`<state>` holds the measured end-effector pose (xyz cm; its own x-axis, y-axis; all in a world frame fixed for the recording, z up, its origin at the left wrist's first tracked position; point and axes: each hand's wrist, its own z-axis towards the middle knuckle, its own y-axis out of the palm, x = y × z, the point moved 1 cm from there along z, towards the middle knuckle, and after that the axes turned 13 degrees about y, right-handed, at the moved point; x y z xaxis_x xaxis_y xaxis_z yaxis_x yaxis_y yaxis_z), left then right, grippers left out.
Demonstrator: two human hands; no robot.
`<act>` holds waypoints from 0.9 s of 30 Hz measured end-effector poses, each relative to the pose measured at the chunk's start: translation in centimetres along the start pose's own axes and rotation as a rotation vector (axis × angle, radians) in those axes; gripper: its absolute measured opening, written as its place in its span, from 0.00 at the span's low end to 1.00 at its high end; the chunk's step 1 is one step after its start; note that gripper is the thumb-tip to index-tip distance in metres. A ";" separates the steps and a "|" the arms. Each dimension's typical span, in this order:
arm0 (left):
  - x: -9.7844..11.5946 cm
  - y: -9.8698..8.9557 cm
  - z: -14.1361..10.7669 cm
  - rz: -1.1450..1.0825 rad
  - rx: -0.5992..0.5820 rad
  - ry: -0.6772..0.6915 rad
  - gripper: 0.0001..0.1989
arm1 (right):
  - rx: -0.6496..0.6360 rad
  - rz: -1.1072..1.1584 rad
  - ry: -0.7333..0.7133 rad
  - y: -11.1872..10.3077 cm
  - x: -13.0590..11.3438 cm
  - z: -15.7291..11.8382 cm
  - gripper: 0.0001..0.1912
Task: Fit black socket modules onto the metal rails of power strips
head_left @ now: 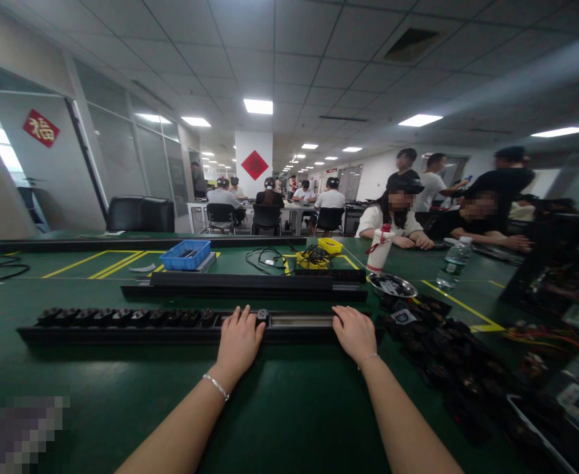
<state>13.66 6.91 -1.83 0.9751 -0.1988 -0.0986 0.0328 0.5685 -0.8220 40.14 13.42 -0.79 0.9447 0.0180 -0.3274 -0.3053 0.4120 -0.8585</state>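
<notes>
A long black channel rail point(136, 336) lies crosswise on the green table in front of me. Its left part carries a row of small black blocks with metal parts, which look like socket modules point(121, 316). My left hand point(240, 339) rests over the rail's middle, fingers stretched across the top edge. One single module point(262, 317) sits in the slot just beside its thumb. At the right end of the rail lies my right hand point(356, 334), its fingers extended over the edge. Between my hands the slot point(299, 320) shows bare metal. Both palms' undersides are hidden.
Behind are more black rails point(240, 283), a blue bin point(186, 254), black cables point(311, 255) and a metal dish point(392, 285). Many loose black modules point(447, 349) lie at right, near a water bottle point(453, 263) and a white cup point(379, 249). A co-worker point(392, 217) sits across.
</notes>
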 end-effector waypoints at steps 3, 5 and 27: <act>-0.1 0.1 0.0 -0.011 0.012 -0.006 0.18 | 0.002 0.002 0.001 0.0 0.0 0.0 0.19; -0.1 0.1 0.0 -0.022 0.016 -0.007 0.17 | 0.004 0.005 -0.001 0.0 0.0 0.0 0.19; -0.4 -0.5 0.0 -0.122 -0.004 -0.018 0.17 | -0.005 0.000 0.012 0.0 -0.1 0.0 0.19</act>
<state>13.21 6.72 -1.32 0.9677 -0.2516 0.0127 0.1506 0.5374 -0.8298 40.10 13.39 -0.75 0.9431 0.0071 -0.3324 -0.3062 0.4078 -0.8602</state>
